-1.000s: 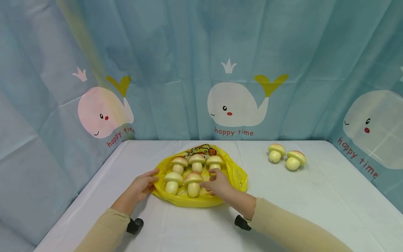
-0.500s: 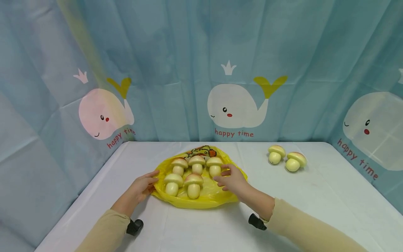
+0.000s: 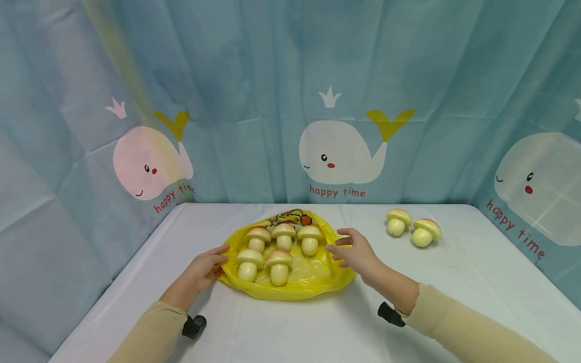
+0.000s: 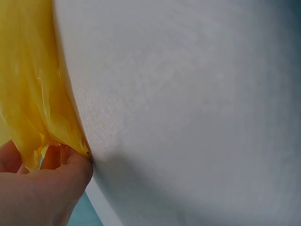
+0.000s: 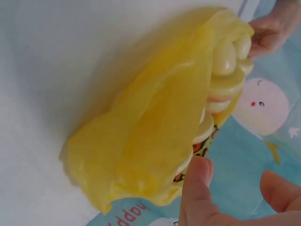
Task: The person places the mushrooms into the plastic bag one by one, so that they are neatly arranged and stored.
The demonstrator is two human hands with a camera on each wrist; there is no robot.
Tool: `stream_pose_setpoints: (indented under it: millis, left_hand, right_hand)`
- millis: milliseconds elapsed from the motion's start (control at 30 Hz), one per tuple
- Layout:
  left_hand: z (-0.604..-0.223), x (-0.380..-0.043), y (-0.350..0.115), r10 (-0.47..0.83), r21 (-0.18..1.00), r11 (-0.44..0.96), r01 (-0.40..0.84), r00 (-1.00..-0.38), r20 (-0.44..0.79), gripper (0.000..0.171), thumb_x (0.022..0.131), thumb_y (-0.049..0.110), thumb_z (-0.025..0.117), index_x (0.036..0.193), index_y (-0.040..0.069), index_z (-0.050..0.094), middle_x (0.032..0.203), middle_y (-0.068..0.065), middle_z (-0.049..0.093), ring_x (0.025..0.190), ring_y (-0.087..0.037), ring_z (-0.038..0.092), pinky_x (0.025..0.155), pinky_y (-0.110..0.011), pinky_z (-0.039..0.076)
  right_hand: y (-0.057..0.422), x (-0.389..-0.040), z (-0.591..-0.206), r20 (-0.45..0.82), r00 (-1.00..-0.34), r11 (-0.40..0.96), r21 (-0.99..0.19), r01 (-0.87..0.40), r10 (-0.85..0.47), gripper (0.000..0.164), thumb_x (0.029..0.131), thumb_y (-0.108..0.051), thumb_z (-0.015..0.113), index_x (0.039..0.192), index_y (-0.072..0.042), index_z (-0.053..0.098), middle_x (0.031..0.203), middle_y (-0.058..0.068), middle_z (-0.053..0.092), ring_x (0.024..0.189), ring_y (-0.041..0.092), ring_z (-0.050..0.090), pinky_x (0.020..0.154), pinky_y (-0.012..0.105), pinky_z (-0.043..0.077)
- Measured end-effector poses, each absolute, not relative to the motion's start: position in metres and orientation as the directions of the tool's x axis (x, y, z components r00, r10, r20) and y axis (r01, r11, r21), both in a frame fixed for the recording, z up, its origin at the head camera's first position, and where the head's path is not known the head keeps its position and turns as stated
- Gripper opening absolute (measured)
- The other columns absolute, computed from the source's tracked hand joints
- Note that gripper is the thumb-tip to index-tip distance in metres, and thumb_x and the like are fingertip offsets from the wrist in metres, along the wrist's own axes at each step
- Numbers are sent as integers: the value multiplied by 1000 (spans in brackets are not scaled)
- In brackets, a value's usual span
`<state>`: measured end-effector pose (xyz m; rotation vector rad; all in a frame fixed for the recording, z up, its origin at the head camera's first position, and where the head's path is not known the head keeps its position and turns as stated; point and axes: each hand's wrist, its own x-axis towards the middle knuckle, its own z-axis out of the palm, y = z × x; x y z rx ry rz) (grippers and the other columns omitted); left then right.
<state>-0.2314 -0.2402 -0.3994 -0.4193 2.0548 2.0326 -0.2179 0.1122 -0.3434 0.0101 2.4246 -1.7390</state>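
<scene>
A yellow plastic bag (image 3: pixel 297 291) lies on the table with its mouth spread wide. Inside it several toy mushrooms (image 3: pixel 279 272) with cream stems and pink-tinged caps stand in two rows. My left hand (image 3: pixel 203 268) pinches the bag's left edge; the left wrist view shows the gathered plastic (image 4: pixel 44 103) between its fingers. My right hand (image 3: pixel 358 256) is at the bag's right edge, thumb and fingers apart, holding nothing. In the right wrist view, that hand's index finger (image 5: pixel 197 181) overlaps the bag's rim near the printed patch.
Two more mushrooms, one (image 3: pixel 398 222) beside the other (image 3: pixel 425 232), lie at the back right of the white table (image 3: pixel 458 282). A blue curtain (image 3: pixel 254 75) with printed whales hangs behind and along the sides.
My right hand has withdrawn from over the mushrooms to the right, out to the bag's right edge. The rear right mushroom now shows fully. My left hand has kept its place.
</scene>
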Motion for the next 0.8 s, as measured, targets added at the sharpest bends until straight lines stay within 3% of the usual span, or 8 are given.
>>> stream_pose_setpoints:
  millis: [367,800]
  left_hand:
    - [-400,-232,-239,-55,934,-6,-357,-933,-357,52,101,4,44,151,0,29,154,-27,22,126,-31,39,95,-32,40]
    - [-401,-233,-240,-66,934,3,-358,-932,-357,52,101,4,45,151,0,30,153,-27,26,117,-26,45,86,-26,44]
  right_hand:
    - [135,-218,-339,-106,-991,357,-931,69,-85,57,95,-16,64,141,3,37,126,25,51,99,35,62,80,42,53]
    - [160,-222,-332,-86,-995,378,-924,59,-54,64,95,-24,64,144,4,33,125,24,53,100,33,62,73,36,53]
